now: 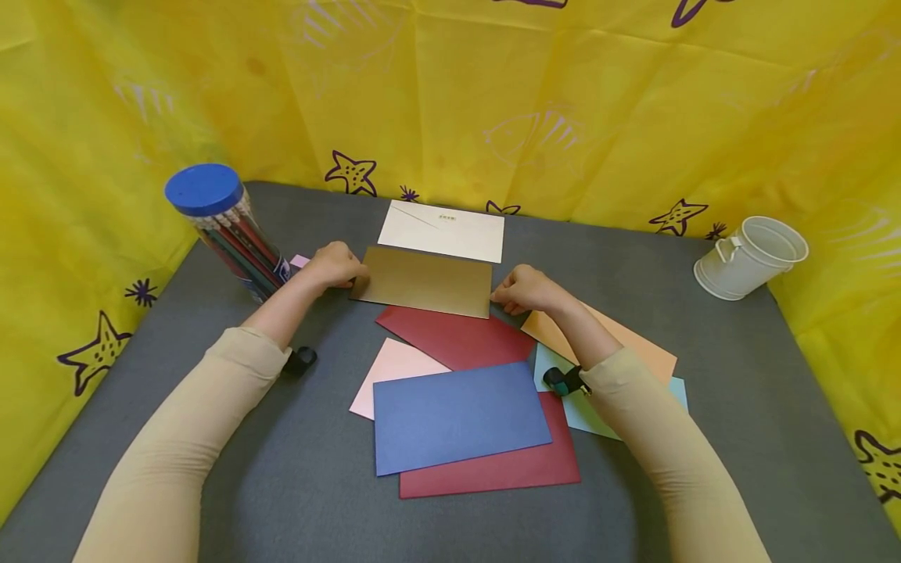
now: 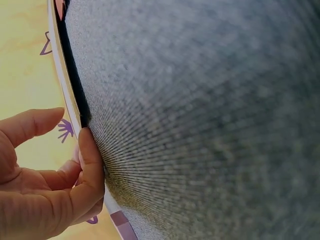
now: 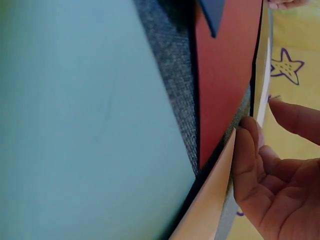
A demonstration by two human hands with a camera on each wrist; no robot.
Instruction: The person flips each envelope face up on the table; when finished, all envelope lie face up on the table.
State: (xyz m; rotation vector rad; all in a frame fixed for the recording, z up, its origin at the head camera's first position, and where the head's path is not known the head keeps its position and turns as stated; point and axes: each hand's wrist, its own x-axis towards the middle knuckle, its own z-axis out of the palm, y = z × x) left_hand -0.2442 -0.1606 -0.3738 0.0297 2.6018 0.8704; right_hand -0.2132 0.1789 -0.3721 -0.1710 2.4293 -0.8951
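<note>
A gold envelope [image 1: 425, 283] lies flat on the grey table, just in front of a white envelope [image 1: 443, 232]. My left hand [image 1: 336, 266] touches its left edge; in the left wrist view the thumb [image 2: 42, 122] is spread away from the other fingers. At the opposite end, my right hand [image 1: 526, 289] rests with its fingertips at the gold envelope's right edge, thumb [image 3: 295, 117] also apart. A dark red envelope [image 1: 461, 336] lies nearer me. Beside the right hand is a peach envelope [image 1: 637, 340], partly hidden under the forearm.
Nearer me, a blue envelope [image 1: 461, 418] overlaps a pink one [image 1: 401, 367] and another red one [image 1: 493, 471]. A light blue envelope [image 1: 591, 414] lies under the right forearm. A blue-lidded pencil tub [image 1: 239, 234] stands left, a white metal bucket [image 1: 735, 262] right. Yellow cloth [image 1: 450, 94] surrounds the table.
</note>
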